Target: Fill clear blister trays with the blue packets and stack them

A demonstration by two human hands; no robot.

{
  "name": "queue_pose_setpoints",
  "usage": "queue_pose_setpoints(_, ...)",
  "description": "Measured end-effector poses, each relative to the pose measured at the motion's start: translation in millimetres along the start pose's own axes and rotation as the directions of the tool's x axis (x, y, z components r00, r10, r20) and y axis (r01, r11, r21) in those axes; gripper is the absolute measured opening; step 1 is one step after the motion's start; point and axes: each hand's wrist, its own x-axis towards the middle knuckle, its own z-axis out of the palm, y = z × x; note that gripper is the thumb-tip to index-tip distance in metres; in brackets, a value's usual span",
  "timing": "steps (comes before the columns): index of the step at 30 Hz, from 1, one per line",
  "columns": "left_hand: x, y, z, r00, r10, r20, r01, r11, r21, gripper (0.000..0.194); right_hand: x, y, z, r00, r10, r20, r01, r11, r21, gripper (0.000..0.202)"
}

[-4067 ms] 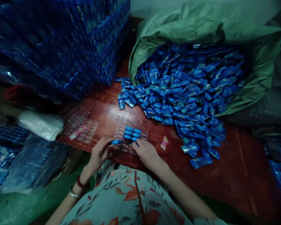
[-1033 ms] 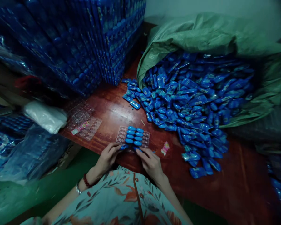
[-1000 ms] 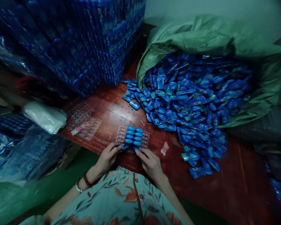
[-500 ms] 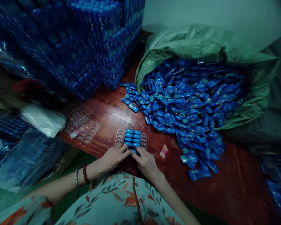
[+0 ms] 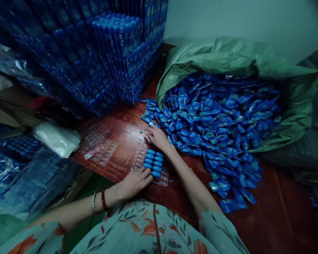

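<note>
Glossy blue oval pieces [image 5: 152,162] stand in two rows on a clear blister tray [image 5: 137,158] with rounded pockets, close to the table's front edge. My left hand [image 5: 136,181] is at the near left end of the rows, its fingers curled over the tray and the nearest pieces. Farther out, my right hand [image 5: 158,138] is stretched over the table with its fingers apart, beside a tiny teal bead [image 5: 141,132]. It is close to the spilled blue packets [image 5: 182,134]; nothing shows in its fingers.
A green woven sack [image 5: 238,53] lies open at the back right, packets pouring out. Tall stacks of blue packs [image 5: 116,53] rise at the back left. At the left edge are empty clear trays [image 5: 110,153], a pink wrapper [image 5: 95,151] and a white plastic bag [image 5: 57,139].
My right hand has left the tray and moved forward towards the packets; its forearm now covers the spot of a second pink wrapper. The tray has turned slightly. My left hand stays at it.
</note>
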Motion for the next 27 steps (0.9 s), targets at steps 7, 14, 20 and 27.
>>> queue_pose_setpoints(7,-17.4,0.6,19.9,0.929,-0.179,-0.323,0.18,0.983,-0.027,0.028,60.2,-6.0,29.8,0.948,-0.179,0.264,0.195,0.98,-0.034,0.018)
queue_pose_setpoints(14,-0.7,2.8,5.8,0.823,-0.345,-0.451,0.219,0.926,-0.309,0.043,29.1,3.6,-2.4,0.976,-0.137,0.168,0.122,0.988,0.098,0.025)
queue_pose_setpoints(20,48.4,-8.1,9.4,0.949,-0.245,-0.196,0.223,0.966,-0.127,0.057,-123.2,10.6,-73.6,0.815,0.289,-0.502,-0.031,0.887,0.46,0.012)
queue_pose_setpoints(27,76.6,-11.7,18.3,0.945,-0.255,-0.206,0.236,0.965,-0.113,0.048,-373.7,12.3,-100.5,-0.253,0.524,-0.813,-0.559,0.607,0.565,0.023)
